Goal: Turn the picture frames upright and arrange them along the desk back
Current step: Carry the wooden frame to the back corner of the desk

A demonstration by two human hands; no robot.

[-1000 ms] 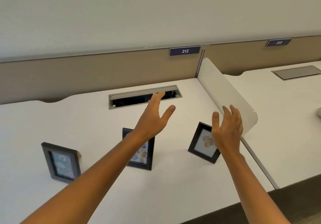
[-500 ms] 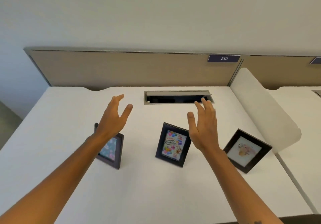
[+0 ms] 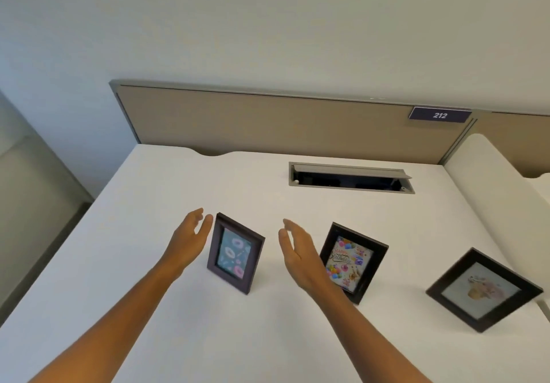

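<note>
Three dark picture frames stand upright on the white desk [image 3: 148, 198], in a row across its middle. The left frame [image 3: 235, 253] shows a teal floral print. My left hand [image 3: 190, 238] is open just left of it, fingertips close to its top corner. My right hand [image 3: 296, 251] is open to its right, apart from it, and partly covers the middle frame [image 3: 352, 262], which shows a birthday card. The right frame [image 3: 483, 290] holds a pale picture and leans back near the desk's right side.
An open cable tray [image 3: 351, 178] is sunk into the desk near the back. A tan partition [image 3: 268, 121] with a "212" label [image 3: 440, 115] runs behind. A white divider panel [image 3: 500, 192] borders the right side. The floor drops away at left.
My view has swung left. Both hands came down and left from above the middle and right frames; they now flank the left frame.
</note>
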